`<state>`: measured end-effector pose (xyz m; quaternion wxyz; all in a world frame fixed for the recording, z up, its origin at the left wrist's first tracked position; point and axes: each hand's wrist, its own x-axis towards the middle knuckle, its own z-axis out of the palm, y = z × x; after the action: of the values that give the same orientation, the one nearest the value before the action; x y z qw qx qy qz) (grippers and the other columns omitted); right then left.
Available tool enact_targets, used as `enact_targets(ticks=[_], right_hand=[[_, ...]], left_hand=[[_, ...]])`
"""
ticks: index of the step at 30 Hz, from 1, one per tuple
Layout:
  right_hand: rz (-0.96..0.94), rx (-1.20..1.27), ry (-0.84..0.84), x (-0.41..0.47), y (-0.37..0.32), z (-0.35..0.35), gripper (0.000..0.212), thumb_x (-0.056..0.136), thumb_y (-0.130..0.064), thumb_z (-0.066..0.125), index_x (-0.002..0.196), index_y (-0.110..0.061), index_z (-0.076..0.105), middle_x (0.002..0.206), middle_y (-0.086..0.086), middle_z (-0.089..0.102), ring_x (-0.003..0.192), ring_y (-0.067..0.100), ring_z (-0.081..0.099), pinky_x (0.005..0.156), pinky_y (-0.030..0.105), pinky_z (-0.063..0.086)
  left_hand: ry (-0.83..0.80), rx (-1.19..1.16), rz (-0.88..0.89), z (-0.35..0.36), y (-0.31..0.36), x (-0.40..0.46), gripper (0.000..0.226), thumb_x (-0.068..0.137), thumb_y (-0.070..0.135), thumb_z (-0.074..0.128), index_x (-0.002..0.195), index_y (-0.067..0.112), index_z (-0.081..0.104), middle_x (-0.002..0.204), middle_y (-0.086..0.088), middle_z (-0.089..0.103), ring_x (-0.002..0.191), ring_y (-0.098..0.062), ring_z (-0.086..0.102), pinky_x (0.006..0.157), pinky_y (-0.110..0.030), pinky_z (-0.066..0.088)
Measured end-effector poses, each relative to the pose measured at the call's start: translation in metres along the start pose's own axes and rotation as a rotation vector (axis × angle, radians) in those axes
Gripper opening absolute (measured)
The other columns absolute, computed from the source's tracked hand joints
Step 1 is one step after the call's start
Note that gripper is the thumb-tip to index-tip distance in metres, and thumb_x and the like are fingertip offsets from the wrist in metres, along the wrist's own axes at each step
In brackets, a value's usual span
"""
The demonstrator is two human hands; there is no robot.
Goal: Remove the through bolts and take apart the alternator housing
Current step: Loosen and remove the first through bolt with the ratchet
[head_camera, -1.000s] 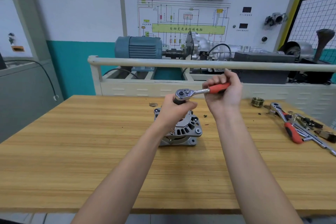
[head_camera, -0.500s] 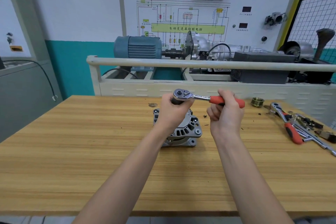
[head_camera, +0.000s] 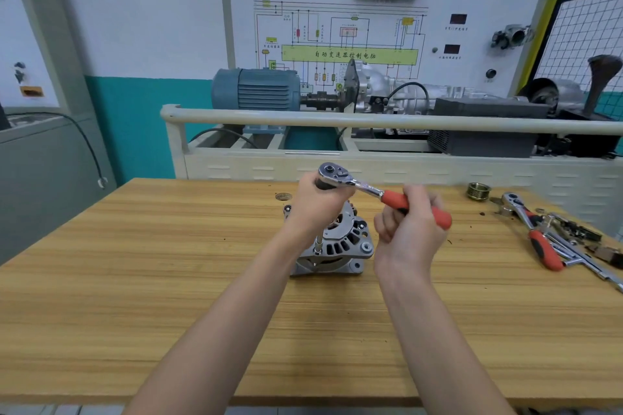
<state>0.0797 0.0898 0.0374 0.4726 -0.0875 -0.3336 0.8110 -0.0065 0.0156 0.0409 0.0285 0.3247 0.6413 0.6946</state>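
A silver alternator stands on the wooden workbench, its vented housing facing up. A ratchet wrench with a red handle sits on a long extension bar that reaches down to the housing's near left edge. My left hand grips the extension just under the ratchet head. My right hand holds the red handle, which points right and toward me. The bolt under the socket is hidden.
A second red-handled ratchet, extension bars and small parts lie at the bench's right end, with a brass-coloured pulley behind them. A washer lies beyond the alternator. A training rig with a blue motor stands behind the bench.
My right hand has swung the red handle clockwise, from pointing away and right to pointing right and toward me. My left hand stayed on the extension.
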Motion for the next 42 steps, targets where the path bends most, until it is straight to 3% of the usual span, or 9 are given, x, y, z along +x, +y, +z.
enact_targets(ticks=[3, 6, 12, 14, 22, 25, 33, 38, 42], right_hand=[[-0.062, 0.046, -0.003, -0.013, 0.005, -0.004, 0.038, 0.092, -0.003, 0.055, 0.064, -0.017, 0.034, 0.043, -0.005, 0.031, 0.034, 0.009, 0.028, 0.036, 0.019, 0.024], [-0.043, -0.010, -0.065, -0.004, -0.004, -0.002, 0.037, 0.091, -0.001, 0.054, 0.064, -0.017, 0.033, 0.040, -0.007, 0.030, 0.032, 0.008, 0.027, 0.035, 0.018, 0.022], [0.321, -0.211, -0.287, 0.047, -0.024, 0.012, 0.046, 0.087, -0.007, 0.054, 0.044, -0.019, 0.044, 0.037, -0.008, 0.028, 0.032, 0.006, 0.019, 0.034, 0.018, 0.016], [0.377, -0.234, -0.327, 0.053, -0.026, 0.018, 0.056, 0.088, -0.008, 0.053, 0.034, -0.022, 0.043, 0.035, -0.009, 0.025, 0.030, 0.006, 0.017, 0.032, 0.016, 0.016], [0.116, -0.047, -0.035, 0.006, -0.008, -0.003, 0.031, 0.086, -0.005, 0.056, 0.064, -0.017, 0.038, 0.040, -0.009, 0.029, 0.033, 0.007, 0.023, 0.034, 0.018, 0.021], [0.047, 0.030, -0.029, -0.012, -0.001, -0.005, 0.034, 0.089, -0.005, 0.056, 0.065, -0.018, 0.035, 0.040, -0.009, 0.028, 0.033, 0.008, 0.024, 0.035, 0.018, 0.022], [0.367, -0.165, -0.161, 0.045, -0.022, 0.019, 0.040, 0.085, -0.010, 0.056, 0.051, -0.019, 0.037, 0.038, -0.008, 0.025, 0.033, 0.008, 0.018, 0.034, 0.020, 0.016], [0.478, -0.215, -0.385, 0.064, -0.026, 0.030, 0.038, 0.088, -0.024, 0.061, 0.051, -0.016, 0.053, 0.035, -0.008, 0.020, 0.030, 0.007, 0.015, 0.032, 0.016, 0.013], [0.403, -0.018, -0.300, 0.046, -0.013, 0.024, 0.040, 0.088, -0.020, 0.061, 0.049, -0.017, 0.051, 0.037, -0.007, 0.024, 0.031, 0.007, 0.017, 0.031, 0.019, 0.016]], left_hand=[[0.190, -0.032, 0.068, 0.015, -0.005, -0.003, 0.049, 0.082, -0.009, 0.055, 0.050, 0.021, 0.033, 0.040, 0.015, 0.032, 0.039, -0.001, 0.024, 0.040, -0.015, 0.023], [0.178, -0.030, 0.045, 0.012, -0.006, -0.003, 0.046, 0.082, -0.006, 0.060, 0.052, 0.021, 0.036, 0.041, 0.015, 0.034, 0.040, -0.002, 0.026, 0.040, -0.015, 0.024], [-0.315, 0.038, 0.056, -0.020, 0.003, 0.000, 0.034, 0.077, 0.013, 0.066, 0.048, 0.023, 0.050, 0.045, 0.003, 0.044, 0.041, -0.013, 0.038, 0.044, -0.023, 0.035], [-0.361, 0.009, 0.045, -0.020, 0.006, 0.001, 0.036, 0.077, 0.011, 0.064, 0.047, 0.022, 0.047, 0.044, 0.003, 0.040, 0.039, -0.014, 0.033, 0.042, -0.022, 0.031], [0.177, -0.048, 0.113, 0.012, -0.009, 0.001, 0.042, 0.086, -0.004, 0.056, 0.056, 0.017, 0.035, 0.043, 0.013, 0.032, 0.042, -0.005, 0.025, 0.042, -0.019, 0.023], [0.244, -0.031, 0.147, 0.017, -0.011, -0.001, 0.045, 0.084, -0.004, 0.056, 0.053, 0.019, 0.033, 0.041, 0.014, 0.032, 0.043, -0.003, 0.024, 0.043, -0.018, 0.022], [-0.319, 0.060, 0.093, -0.017, 0.000, -0.003, 0.031, 0.082, 0.008, 0.066, 0.057, 0.011, 0.048, 0.044, 0.003, 0.043, 0.038, -0.012, 0.037, 0.040, -0.022, 0.032], [-0.390, 0.007, 0.040, -0.019, 0.002, 0.003, 0.044, 0.086, -0.002, 0.062, 0.050, 0.017, 0.046, 0.043, 0.003, 0.039, 0.037, -0.011, 0.034, 0.040, -0.019, 0.030], [-0.261, 0.003, 0.038, -0.011, -0.001, 0.003, 0.047, 0.087, -0.008, 0.055, 0.049, 0.016, 0.041, 0.040, 0.006, 0.034, 0.035, -0.009, 0.028, 0.040, -0.017, 0.026]])
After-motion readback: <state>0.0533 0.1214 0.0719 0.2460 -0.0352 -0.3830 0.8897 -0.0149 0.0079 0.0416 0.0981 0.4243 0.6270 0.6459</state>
